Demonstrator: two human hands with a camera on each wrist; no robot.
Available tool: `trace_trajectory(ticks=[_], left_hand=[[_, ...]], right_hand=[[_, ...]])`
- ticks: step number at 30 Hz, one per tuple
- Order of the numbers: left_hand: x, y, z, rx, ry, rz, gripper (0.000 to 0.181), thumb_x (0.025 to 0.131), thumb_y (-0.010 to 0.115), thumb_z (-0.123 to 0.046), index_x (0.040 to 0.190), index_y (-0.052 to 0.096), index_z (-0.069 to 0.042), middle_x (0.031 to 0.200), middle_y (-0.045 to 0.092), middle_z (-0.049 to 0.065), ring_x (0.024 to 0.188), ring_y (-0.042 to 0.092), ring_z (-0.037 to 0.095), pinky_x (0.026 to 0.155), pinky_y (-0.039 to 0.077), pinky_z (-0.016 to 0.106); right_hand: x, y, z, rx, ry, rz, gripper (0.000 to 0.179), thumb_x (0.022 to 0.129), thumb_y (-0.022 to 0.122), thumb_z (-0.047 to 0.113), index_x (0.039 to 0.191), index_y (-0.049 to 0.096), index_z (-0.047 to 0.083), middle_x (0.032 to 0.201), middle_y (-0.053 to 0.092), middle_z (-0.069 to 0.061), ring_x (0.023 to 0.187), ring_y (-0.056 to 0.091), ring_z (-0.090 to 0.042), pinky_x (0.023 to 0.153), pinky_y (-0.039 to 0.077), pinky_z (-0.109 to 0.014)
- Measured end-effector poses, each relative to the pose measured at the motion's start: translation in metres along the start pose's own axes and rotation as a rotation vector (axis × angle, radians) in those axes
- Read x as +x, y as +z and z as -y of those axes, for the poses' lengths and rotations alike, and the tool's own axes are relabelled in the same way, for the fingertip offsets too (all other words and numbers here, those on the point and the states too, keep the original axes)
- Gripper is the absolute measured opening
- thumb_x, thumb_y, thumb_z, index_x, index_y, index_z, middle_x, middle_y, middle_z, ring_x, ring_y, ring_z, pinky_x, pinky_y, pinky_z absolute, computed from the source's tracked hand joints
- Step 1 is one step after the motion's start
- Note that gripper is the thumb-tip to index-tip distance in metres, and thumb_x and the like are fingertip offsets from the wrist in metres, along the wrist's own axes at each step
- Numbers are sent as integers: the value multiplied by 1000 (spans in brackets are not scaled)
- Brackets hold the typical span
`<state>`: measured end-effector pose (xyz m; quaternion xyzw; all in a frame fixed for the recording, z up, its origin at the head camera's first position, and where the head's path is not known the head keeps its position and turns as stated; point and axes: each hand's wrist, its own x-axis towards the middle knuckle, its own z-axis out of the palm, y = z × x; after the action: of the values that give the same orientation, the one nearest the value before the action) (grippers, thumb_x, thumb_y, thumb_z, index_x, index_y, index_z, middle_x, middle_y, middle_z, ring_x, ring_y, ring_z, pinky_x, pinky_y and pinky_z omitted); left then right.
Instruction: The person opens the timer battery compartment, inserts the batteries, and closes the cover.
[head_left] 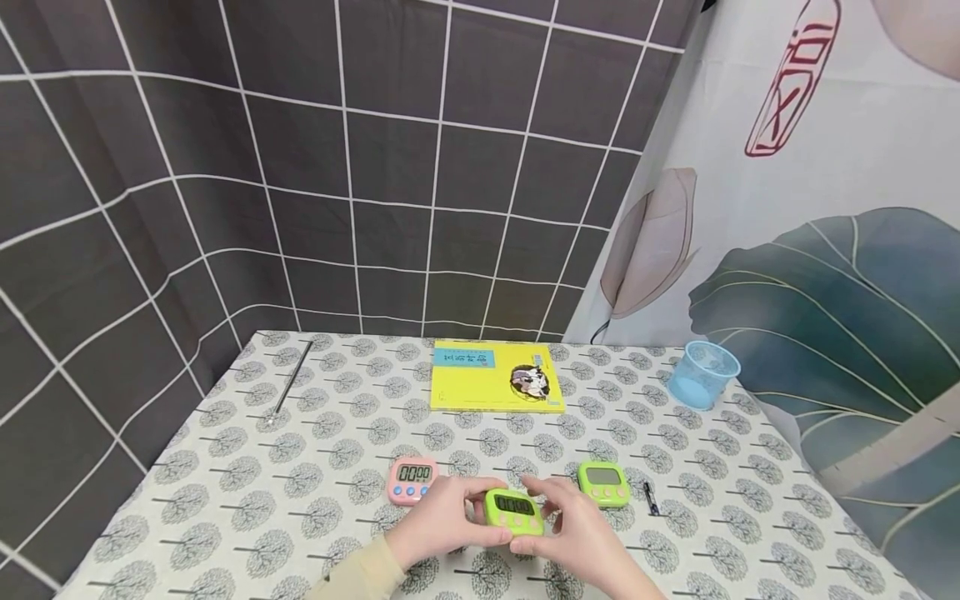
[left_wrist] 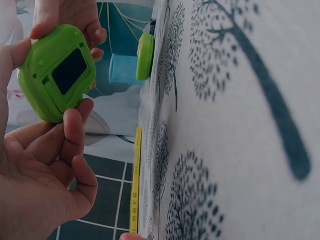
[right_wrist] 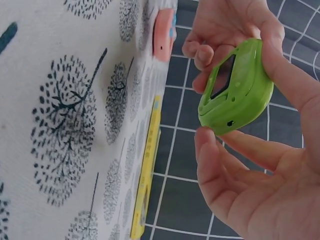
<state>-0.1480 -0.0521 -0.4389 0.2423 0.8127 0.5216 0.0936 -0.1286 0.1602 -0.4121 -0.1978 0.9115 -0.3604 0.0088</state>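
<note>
Both hands hold a lime-green digital timer (head_left: 513, 512) above the table, its display facing up toward the head camera. My left hand (head_left: 448, 517) grips its left side between thumb and fingers. My right hand (head_left: 572, 528) pinches the opposite side, thumb at the lower edge. In the left wrist view the timer's back (left_wrist: 57, 72) shows a dark rectangular patch. A pink timer (head_left: 412, 481) with blue buttons lies just beyond the left hand, partly covered by it. Beyond the right hand lies a second green timer (head_left: 603, 484), its display blank.
A small dark pen-like object (head_left: 651, 498) lies right of the second green timer. At the back are a yellow book (head_left: 480, 383), a translucent blue cup (head_left: 702, 375) on the right and a thin dark rod (head_left: 293, 377) on the left. A tree-patterned cloth (head_left: 337, 425) covers the table.
</note>
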Motion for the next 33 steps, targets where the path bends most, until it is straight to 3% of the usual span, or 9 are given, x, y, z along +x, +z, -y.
trace_trajectory(ticks=[7, 14, 17, 20, 30, 33], left_hand=[[-1, 0, -1, 11, 18, -15, 64, 71, 81, -35, 125, 61, -7, 85, 66, -14, 74, 55, 3, 66, 44, 19], [1, 1, 0, 8, 31, -52, 64, 70, 81, -36, 126, 61, -13, 79, 62, -13, 47, 43, 1, 47, 42, 18], [1, 0, 0, 33, 50, -56, 65, 70, 82, -37, 126, 61, -15, 83, 61, -14, 55, 48, 4, 52, 43, 18], [1, 0, 0, 68, 60, -59, 67, 68, 82, -40, 127, 60, -15, 83, 59, -14, 61, 50, 6, 55, 43, 18], [5, 1, -2, 243, 56, -38, 78, 63, 83, -43, 130, 58, -12, 68, 55, -5, 61, 43, 2, 56, 39, 16], [8, 4, -3, 350, 33, -20, 78, 64, 81, -45, 130, 58, -11, 76, 64, -3, 67, 53, 5, 65, 46, 20]], right_hand=[[0, -3, -6, 86, 21, 91, 77, 69, 81, 39, 129, 54, -1, 109, 64, -10, 77, 55, -2, 61, 50, -20], [2, -14, -12, 223, 33, 165, 73, 74, 79, 25, 132, 48, -6, 98, 64, -6, 78, 57, -4, 65, 51, -21], [2, -15, -13, 230, 45, 175, 74, 73, 79, 25, 132, 47, -7, 94, 62, -3, 77, 56, -5, 66, 51, -21], [3, -15, -14, 227, 53, 177, 76, 71, 80, 26, 132, 48, -7, 91, 61, -2, 76, 56, -6, 67, 51, -21], [4, -13, -17, 199, 67, 203, 76, 70, 81, 20, 132, 46, -8, 90, 57, -2, 77, 56, -8, 69, 52, -21], [5, -11, -16, 143, 92, 196, 75, 69, 81, 14, 132, 47, -8, 86, 58, 0, 73, 55, -8, 65, 51, -20]])
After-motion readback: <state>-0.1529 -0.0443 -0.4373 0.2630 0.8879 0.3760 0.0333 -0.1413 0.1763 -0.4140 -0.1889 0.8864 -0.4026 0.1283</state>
